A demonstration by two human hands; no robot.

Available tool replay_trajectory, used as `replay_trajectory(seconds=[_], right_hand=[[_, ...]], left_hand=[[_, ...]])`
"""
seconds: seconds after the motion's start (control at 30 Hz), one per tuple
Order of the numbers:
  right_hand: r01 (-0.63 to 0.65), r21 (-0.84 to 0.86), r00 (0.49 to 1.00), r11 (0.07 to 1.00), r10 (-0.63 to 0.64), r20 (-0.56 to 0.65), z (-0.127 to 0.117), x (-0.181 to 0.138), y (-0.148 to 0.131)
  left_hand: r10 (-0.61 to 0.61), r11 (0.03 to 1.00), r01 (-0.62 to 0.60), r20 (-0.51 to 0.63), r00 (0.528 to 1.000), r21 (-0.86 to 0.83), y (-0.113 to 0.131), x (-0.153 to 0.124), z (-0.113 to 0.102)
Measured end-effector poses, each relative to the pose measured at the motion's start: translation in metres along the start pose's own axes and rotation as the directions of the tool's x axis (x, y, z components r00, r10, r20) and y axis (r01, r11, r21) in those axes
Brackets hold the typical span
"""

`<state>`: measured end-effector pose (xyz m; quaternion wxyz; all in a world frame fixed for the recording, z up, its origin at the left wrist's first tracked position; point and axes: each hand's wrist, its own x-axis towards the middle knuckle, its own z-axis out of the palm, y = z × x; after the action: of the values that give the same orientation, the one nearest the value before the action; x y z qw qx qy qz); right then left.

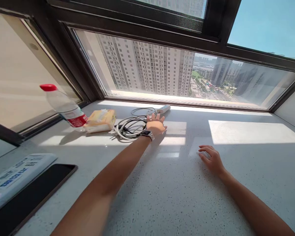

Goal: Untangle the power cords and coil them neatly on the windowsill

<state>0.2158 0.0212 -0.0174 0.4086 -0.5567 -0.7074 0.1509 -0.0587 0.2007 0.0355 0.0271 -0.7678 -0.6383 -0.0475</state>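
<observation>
My left hand [156,125] reaches far across the speckled white sill [162,196], its fingers spread, with a watch [147,133] on the wrist. It is at the right side of a coil of white and black cables [127,128]; whether it touches them I cannot tell. Just beyond the fingertips lies a white power strip [164,109], with a grey cord looping from its left end. My right hand [212,158] rests low over the sill on the right, holding nothing, fingers loosely bent and thumb apart.
Left of the cables lies a yellow pack of tissues [101,120], beside a tilted-looking clear bottle [68,109] with a red cap. Nearer on the left are a black phone [36,193] and a white power bank-like device [22,177]. A dark window frame [186,103] borders the sill.
</observation>
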Motion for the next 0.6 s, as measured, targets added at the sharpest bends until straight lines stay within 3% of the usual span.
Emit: replay_trajectory(seconds=[0.17, 0.2, 0.3, 0.37, 0.43, 0.6], right_hand=[[0.028, 0.016, 0.998, 0.999, -0.027, -0.058, 0.006, 0.004, 0.000], [0.032, 0.017, 0.998, 0.999, -0.031, -0.062, 0.008, 0.003, 0.001], [0.034, 0.014, 0.997, 0.999, -0.033, -0.071, 0.010, 0.003, 0.003], [0.011, 0.010, 0.996, 1.000, -0.010, -0.087, 0.011, 0.005, 0.007], [-0.037, 0.014, 0.992, 0.999, 0.039, -0.123, 0.010, 0.008, 0.010], [-0.164, 0.069, 0.969, 0.984, 0.174, -0.176, 0.010, 0.014, 0.015]], left_hand=[[-0.030, 0.992, 0.057, -0.235, 0.972, 0.109, -0.041, -0.078, -0.009], [-0.049, 0.991, 0.074, -0.214, 0.976, 0.108, -0.049, -0.087, -0.009], [-0.099, 0.994, 0.100, -0.006, 0.995, 0.046, -0.063, -0.100, -0.002], [-0.100, 0.995, 0.100, 0.039, 0.994, 0.020, -0.062, -0.099, 0.003], [-0.110, 0.994, 0.110, -0.003, 0.994, 0.014, -0.054, -0.098, 0.007], [-0.134, 0.991, 0.134, 0.002, 0.991, -0.024, -0.020, -0.092, 0.012]])
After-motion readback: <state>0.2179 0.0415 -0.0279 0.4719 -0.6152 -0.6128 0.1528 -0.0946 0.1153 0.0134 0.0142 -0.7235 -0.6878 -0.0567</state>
